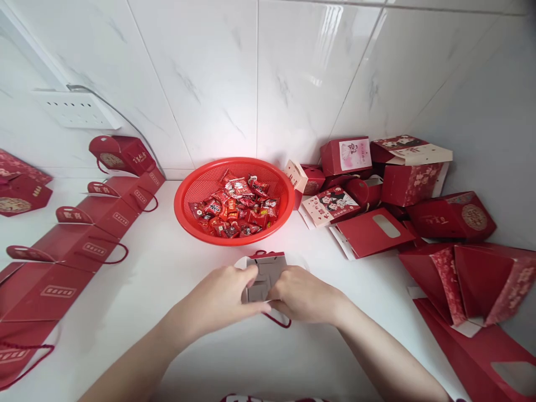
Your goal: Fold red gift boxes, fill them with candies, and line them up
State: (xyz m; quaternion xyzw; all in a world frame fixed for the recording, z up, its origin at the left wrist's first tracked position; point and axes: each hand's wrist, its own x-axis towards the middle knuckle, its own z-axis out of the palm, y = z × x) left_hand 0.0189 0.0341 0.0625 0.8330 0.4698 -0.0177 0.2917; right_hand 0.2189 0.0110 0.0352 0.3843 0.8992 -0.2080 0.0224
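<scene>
Two bare hands are working one small open box [268, 271], which is mid-counter, on the near side of the red basket [180, 209] of wrapped sweets [234, 215]. From my end, the left hand [221, 293] looks part-closed on the left wall, thumb and bent fingers spread around the near corner. The right hand [305, 293] is folded tighter on the right edge, its fingertips partly hidden.

My main worry is thin card: a hard pinch could crease a wall, and uneven pressure might skew the box. The dark red cord [278, 321] loops out at the near side, where I think a finger or wrist could snag it. Knuckles cover the side walls, so I could easily miss a badly seated flap.

The box's mouth points up at me, its far rim running left to right. Which way its long axis lies, I can't tell.
</scene>
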